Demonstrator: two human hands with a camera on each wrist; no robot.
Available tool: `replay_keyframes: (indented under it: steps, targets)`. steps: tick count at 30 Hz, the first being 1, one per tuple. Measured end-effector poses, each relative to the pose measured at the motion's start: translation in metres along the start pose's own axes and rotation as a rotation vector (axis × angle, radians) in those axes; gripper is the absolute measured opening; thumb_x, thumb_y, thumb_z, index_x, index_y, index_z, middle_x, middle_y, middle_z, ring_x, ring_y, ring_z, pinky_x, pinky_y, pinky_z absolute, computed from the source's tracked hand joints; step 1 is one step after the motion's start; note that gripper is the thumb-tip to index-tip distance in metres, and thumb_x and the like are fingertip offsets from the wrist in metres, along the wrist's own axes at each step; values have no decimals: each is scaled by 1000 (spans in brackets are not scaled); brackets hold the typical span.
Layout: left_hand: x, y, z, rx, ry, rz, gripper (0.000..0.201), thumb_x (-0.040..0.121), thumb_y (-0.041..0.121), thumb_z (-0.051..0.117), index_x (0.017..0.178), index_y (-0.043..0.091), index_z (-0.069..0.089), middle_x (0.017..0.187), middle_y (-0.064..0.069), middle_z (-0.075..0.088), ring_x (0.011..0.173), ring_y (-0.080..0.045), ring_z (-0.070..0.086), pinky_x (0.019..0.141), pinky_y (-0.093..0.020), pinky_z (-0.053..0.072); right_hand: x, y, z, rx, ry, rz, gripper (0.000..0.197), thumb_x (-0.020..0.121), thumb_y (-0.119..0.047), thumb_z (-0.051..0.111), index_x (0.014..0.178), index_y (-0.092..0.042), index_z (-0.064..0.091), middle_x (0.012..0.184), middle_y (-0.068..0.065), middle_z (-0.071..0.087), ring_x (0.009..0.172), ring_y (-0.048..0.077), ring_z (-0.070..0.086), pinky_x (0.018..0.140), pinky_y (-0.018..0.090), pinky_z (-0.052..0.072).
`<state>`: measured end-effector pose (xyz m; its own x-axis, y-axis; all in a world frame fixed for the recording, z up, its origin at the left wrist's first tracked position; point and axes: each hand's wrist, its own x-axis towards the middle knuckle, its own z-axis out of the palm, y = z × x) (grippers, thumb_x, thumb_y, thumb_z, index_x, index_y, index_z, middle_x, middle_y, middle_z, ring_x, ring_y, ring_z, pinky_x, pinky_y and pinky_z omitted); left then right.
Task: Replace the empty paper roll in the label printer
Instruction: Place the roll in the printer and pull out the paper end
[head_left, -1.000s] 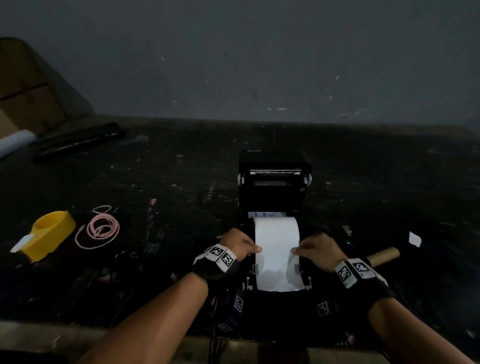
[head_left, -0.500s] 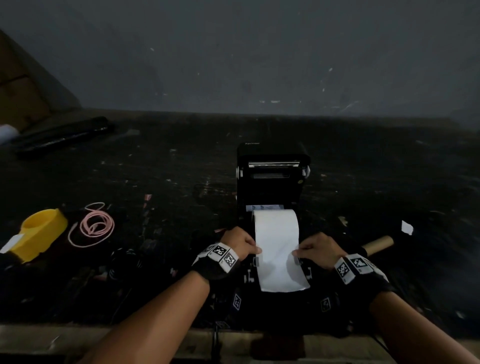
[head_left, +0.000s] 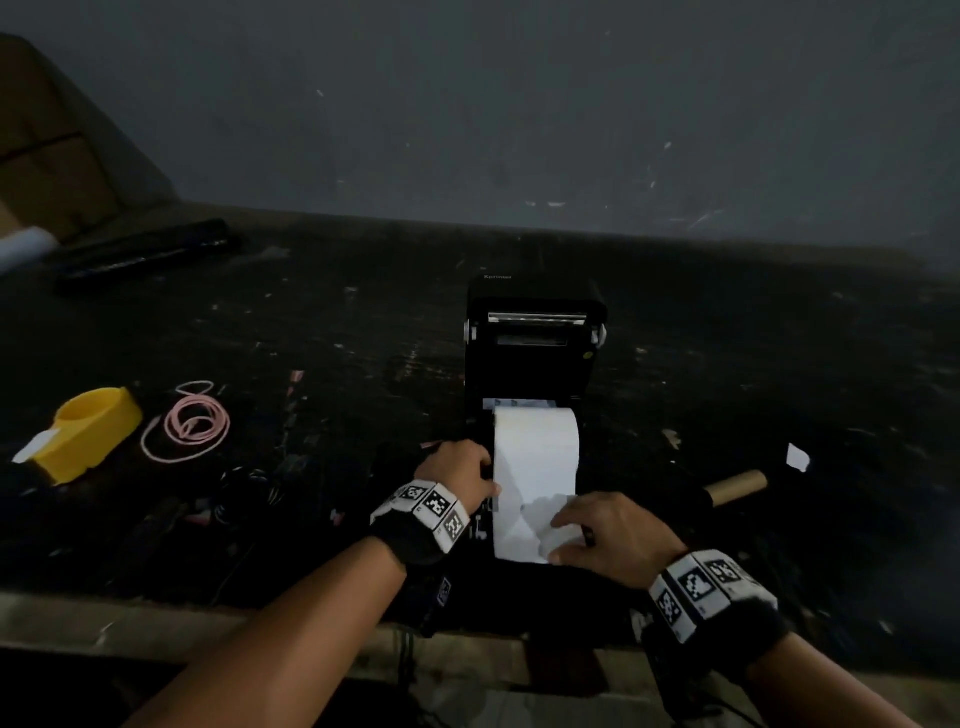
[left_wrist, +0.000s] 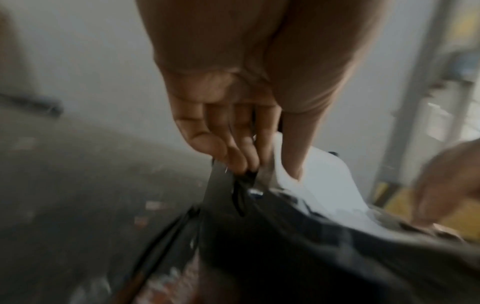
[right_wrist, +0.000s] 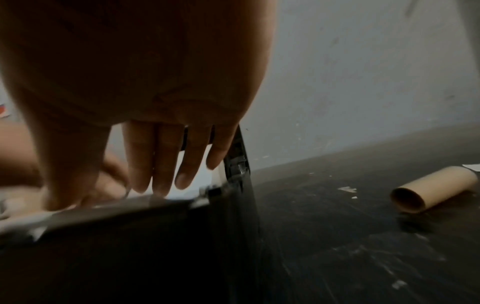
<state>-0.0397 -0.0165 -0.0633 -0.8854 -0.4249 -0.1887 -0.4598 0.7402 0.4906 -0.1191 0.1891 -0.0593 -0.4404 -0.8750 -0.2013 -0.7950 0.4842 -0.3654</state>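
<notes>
The black label printer (head_left: 535, 358) stands mid-table with its lid up. A white paper roll (head_left: 535, 436) sits in its bay, and its strip (head_left: 519, 535) runs toward me over the front. My left hand (head_left: 457, 470) grips the printer's left wall; in the left wrist view its fingers (left_wrist: 233, 156) curl on the black edge while the thumb presses the paper (left_wrist: 332, 185). My right hand (head_left: 587, 525) pinches the strip's buckled near-right corner, seen close in the right wrist view (right_wrist: 116, 193). The empty cardboard core (head_left: 737, 486) (right_wrist: 428, 189) lies to the printer's right.
A yellow tape dispenser (head_left: 88, 431) and a pink coiled cord (head_left: 192, 426) lie at the left, with dark cables (head_left: 249, 488) nearer me. A long black object (head_left: 145, 254) lies at the back left. A white paper scrap (head_left: 797, 457) rests beyond the core. The table's front edge (head_left: 156, 623) is close.
My right hand has slid from the strip's right edge toward me to its end, and that corner now buckles. My left hand stays at the left side.
</notes>
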Motion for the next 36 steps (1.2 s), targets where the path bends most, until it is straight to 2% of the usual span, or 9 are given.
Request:
replay_keyframes:
  steps: [3, 5, 8, 10, 12, 15, 19, 36]
  targets:
    - [-21, 5, 0, 78, 40, 131, 48, 78, 40, 68, 122, 23, 58, 122, 0, 59, 112, -20, 56, 93, -37, 49, -6, 1, 5, -36, -14, -24, 51, 77, -45, 65, 122, -21, 60, 130, -1, 58, 121, 15, 50, 105, 28, 38]
    - [-34, 6, 3, 90, -44, 252, 54, 77, 43, 70, 124, 21, 58, 126, 1, 57, 114, -17, 55, 96, -35, 47, -9, 4, 9, -46, 0, -33, 49, 78, -42, 65, 121, -20, 60, 130, -1, 58, 121, 15, 51, 105, 28, 37]
    - [-49, 9, 15, 189, -182, 348, 53, 73, 41, 73, 120, 17, 63, 123, -1, 61, 114, -18, 55, 97, -34, 45, -12, 8, 12, -21, 53, -46, 29, 81, -34, 61, 105, -21, 68, 115, -2, 67, 109, 16, 59, 99, 29, 44]
    - [-55, 11, 21, 275, -197, 351, 45, 75, 36, 72, 116, 18, 65, 120, -2, 64, 113, -21, 56, 97, -36, 45, -15, 6, 13, -8, 67, -84, 23, 83, -28, 55, 96, -18, 71, 105, 1, 70, 99, 20, 63, 91, 33, 48]
    - [-59, 12, 23, 278, -149, 323, 35, 81, 30, 66, 114, 19, 67, 117, -3, 67, 112, -22, 59, 96, -36, 46, -18, 3, 13, -27, 76, -92, 24, 87, -28, 51, 96, -17, 70, 103, 3, 70, 96, 22, 64, 88, 34, 49]
    - [-65, 14, 25, 219, -82, 276, 23, 86, 27, 58, 105, 22, 71, 107, -8, 72, 101, -25, 65, 90, -36, 52, -21, -2, 11, -35, 68, -47, 25, 88, -28, 46, 93, -18, 69, 103, 5, 69, 95, 23, 63, 87, 36, 49]
    - [-75, 13, 30, 186, -50, 240, 23, 87, 27, 58, 105, 24, 72, 110, -10, 71, 102, -28, 65, 90, -36, 52, -29, -11, 14, -78, 78, -35, 27, 91, -23, 44, 94, -13, 69, 105, 9, 68, 96, 26, 62, 89, 37, 48]
    - [-121, 20, 39, 173, 23, 201, 21, 88, 26, 59, 103, 23, 73, 109, -5, 72, 103, -23, 64, 93, -35, 50, -71, -28, 22, -130, 138, -110, 28, 89, -20, 43, 94, -11, 69, 105, 10, 68, 97, 27, 61, 88, 36, 47]
